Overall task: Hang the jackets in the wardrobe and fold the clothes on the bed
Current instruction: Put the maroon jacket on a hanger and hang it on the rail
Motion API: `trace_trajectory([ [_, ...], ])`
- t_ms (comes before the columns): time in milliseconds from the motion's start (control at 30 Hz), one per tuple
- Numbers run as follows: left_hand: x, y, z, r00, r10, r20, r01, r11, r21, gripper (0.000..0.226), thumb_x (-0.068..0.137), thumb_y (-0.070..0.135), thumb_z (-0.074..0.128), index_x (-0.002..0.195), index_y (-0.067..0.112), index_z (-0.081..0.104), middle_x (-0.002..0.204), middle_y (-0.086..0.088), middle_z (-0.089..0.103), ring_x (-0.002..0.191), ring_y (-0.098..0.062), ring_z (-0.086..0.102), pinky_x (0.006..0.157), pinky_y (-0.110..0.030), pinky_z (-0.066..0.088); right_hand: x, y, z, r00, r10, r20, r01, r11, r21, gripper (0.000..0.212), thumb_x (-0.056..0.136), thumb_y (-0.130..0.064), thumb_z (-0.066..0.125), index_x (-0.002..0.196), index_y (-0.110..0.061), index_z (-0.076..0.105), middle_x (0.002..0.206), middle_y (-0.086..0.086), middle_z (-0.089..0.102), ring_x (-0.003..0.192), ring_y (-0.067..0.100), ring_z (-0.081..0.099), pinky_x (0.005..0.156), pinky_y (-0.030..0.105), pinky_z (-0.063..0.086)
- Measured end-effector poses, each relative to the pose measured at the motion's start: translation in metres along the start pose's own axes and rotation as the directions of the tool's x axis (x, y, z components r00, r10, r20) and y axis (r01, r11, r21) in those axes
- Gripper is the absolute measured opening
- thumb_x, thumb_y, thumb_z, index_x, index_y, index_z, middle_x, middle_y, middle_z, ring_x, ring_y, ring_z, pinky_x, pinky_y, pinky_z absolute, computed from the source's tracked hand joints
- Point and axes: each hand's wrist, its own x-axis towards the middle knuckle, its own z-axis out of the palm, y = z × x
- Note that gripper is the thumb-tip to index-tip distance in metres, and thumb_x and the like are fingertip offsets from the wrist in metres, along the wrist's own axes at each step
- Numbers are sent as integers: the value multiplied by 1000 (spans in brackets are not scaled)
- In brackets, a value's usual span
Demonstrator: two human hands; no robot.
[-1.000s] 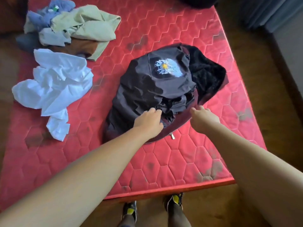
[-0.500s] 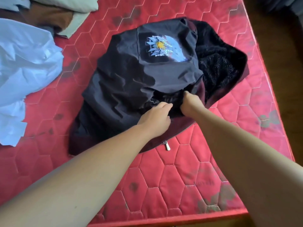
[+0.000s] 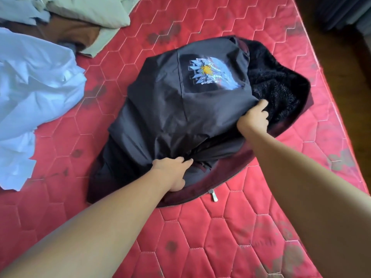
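Jacket point(image 3: 160, 109) crumpled; dark; fleece-lined

Smooth, faintly glossy jacket point(image 3: 180, 117) shell (fuzzy lining) on quilted mattress point(image 3: 220, 227)

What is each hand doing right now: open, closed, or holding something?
Left hand: grips the dark jacket at its near edge.
Right hand: grips the dark jacket beside its fleece lining.

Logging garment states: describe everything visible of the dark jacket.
The dark jacket lies crumpled on the red quilted mattress, smooth shell uppermost, with a printed patch showing a yellow sun. Its fleecy black lining shows at right. A maroon zipped edge runs along the near side, zip pull on the mattress. The left hand grips bunched fabric there; the right hand grips the shell beside the lining.
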Motion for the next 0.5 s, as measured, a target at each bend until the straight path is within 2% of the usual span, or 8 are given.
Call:
trace_trajectory([
  [67,8,-5,2,999,19,-43,-20,1000,-17,74,97,40,46,159,40,5,159,10,26,129,-36,51,99,-52,47,10,-3,7,994,111,-16,-111,994,9,59,99,-23,48,152,-15,23,150,22,39,135,43,43,109,50,36],
  [133,13,-8,7,997,39,-73,-42,998,-36,74,96,41,46,159,40,8,157,11,28,127,-35,53,97,-48,50,18,-3,15,991,136,15,-135,990,-41,46,102,-24,44,144,-10,34,149,22,44,135,40,46,110,48,37],
  [267,16,-10,14,994,60,-88,-64,997,-48,73,95,41,47,159,39,11,161,11,22,129,-34,51,100,-45,48,7,-2,24,990,55,133,-50,998,-44,47,100,-34,47,139,-9,45,143,15,55,131,34,54,109,45,43],
  [367,4,-14,16,994,97,-58,-103,988,-114,74,95,36,48,159,38,12,162,9,21,133,-32,49,106,-45,45,-17,-3,18,987,-52,152,46,998,41,39,95,-30,50,129,-10,55,131,18,62,120,35,61,97,38,48],
  [433,-14,-24,13,989,126,-77,-138,972,-188,72,95,32,50,159,36,17,159,8,29,134,-27,49,109,-42,43,-37,-4,2,981,-117,153,95,985,143,36,88,-34,52,115,-12,62,120,18,68,111,37,64,85,35,48],
  [500,-39,-38,4,985,101,-139,-138,947,-289,64,96,25,52,156,30,31,151,4,43,131,-22,51,109,-35,41,-59,-9,-21,969,-170,179,133,970,203,29,84,-33,52,102,-13,63,111,15,71,103,36,65,78,31,43],
])
